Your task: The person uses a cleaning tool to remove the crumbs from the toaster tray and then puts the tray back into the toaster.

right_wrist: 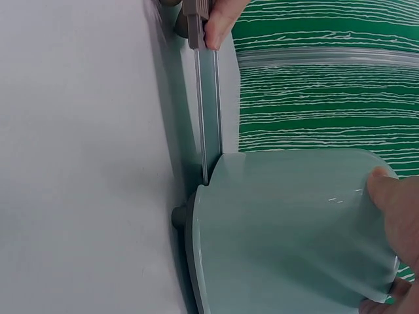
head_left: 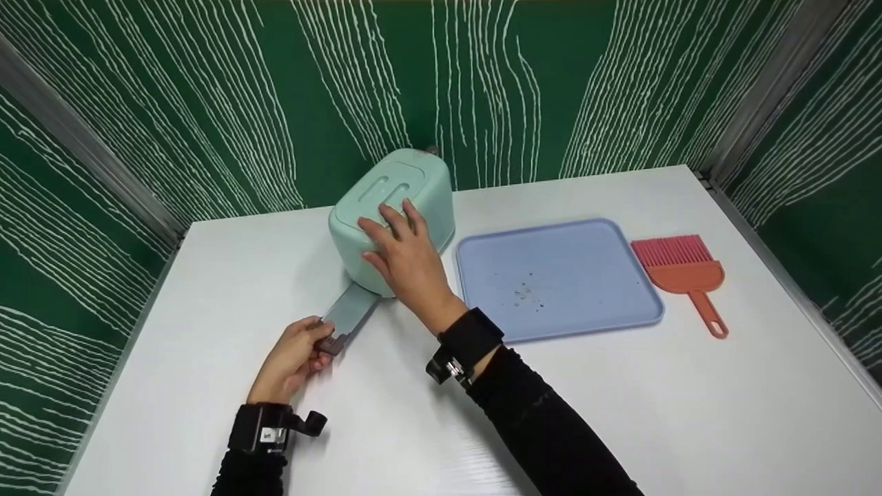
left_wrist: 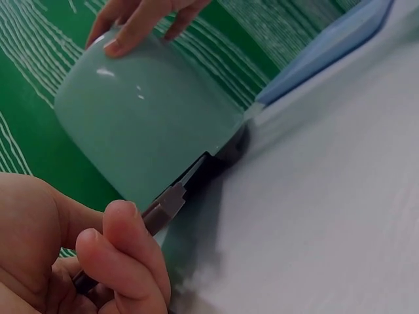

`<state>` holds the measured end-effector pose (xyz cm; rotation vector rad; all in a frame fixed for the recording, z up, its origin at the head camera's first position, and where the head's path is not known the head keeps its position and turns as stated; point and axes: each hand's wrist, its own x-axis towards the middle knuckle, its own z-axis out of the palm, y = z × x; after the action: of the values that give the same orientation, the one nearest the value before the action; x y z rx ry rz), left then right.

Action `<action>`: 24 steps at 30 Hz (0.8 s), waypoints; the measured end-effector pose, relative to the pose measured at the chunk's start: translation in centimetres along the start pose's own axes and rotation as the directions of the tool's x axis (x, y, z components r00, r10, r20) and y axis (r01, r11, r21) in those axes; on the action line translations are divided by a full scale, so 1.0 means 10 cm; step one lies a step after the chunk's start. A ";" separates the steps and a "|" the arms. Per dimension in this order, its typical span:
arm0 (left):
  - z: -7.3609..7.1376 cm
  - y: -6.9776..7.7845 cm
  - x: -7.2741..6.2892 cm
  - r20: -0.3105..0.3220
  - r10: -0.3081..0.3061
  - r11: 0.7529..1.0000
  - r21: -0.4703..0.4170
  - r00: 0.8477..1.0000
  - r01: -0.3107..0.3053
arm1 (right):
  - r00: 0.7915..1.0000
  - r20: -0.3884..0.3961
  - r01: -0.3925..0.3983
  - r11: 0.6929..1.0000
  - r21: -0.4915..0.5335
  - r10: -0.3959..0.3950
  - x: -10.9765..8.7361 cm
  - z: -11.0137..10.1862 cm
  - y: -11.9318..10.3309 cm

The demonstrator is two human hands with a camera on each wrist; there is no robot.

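Observation:
A mint-green toaster (head_left: pixel 396 213) stands on its small feet near the back of the white table. Its grey crumb tray (head_left: pixel 353 306) sticks out of the bottom of the near end, the inner part hidden inside the toaster. My left hand (head_left: pixel 293 355) pinches the brown end of this crumb tray between thumb and fingers. On the toaster's top and near side rests my right hand (head_left: pixel 413 265), fingers spread. In the left wrist view, fingertips of the right hand (left_wrist: pixel 141 19) lie over the toaster's upper edge.
Right of the toaster lies a blue tray (head_left: pixel 572 262) with dark crumbs (head_left: pixel 527 293) scattered on it. An orange hand brush (head_left: pixel 689 275) with red bristles lies beside that tray. Green walls (head_left: pixel 510 83) with white streaks enclose the white table (head_left: pixel 606 406).

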<state>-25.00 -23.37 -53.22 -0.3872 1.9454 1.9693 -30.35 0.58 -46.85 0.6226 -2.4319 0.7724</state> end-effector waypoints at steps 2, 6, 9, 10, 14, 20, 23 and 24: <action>0.02 0.01 0.02 -0.003 -0.004 1.000 0.001 1.000 0.004 | 1.000 -0.005 0.005 1.000 -0.003 -0.005 0.00 0.00 0.00; 0.05 0.02 0.06 -0.003 -0.004 1.000 -0.004 1.000 0.004 | 1.000 -0.022 0.020 1.000 -0.010 -0.021 -0.01 0.01 0.00; 0.07 0.03 0.08 -0.008 -0.003 1.000 -0.023 1.000 0.003 | 0.999 -0.030 0.030 0.999 -0.012 -0.031 -0.01 0.01 0.01; 0.07 0.03 0.09 -0.007 -0.002 1.000 -0.026 1.000 0.002 | 0.999 -0.031 0.030 0.999 -0.010 -0.030 -0.01 0.01 0.01; 0.09 0.04 0.11 -0.008 0.004 1.000 -0.030 1.000 -0.004 | 0.999 -0.029 0.021 1.000 -0.014 -0.021 -0.01 0.01 0.02; 0.12 0.04 0.12 -0.037 0.030 0.999 0.013 0.999 -0.029 | 0.999 -0.032 0.019 1.000 -0.014 -0.019 -0.01 0.01 0.01; 0.15 0.04 0.13 -0.066 0.050 0.998 0.041 0.997 -0.048 | 0.999 -0.034 0.017 1.000 -0.012 -0.018 -0.01 0.01 0.00; 0.17 0.04 0.13 -0.077 0.057 0.997 0.049 0.995 -0.054 | 0.999 -0.034 0.017 1.000 -0.011 -0.017 -0.01 0.01 0.00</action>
<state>-26.24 -21.64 -53.35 -0.4077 2.0680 1.9657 -30.29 0.54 -47.02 0.6200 -2.3951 0.7561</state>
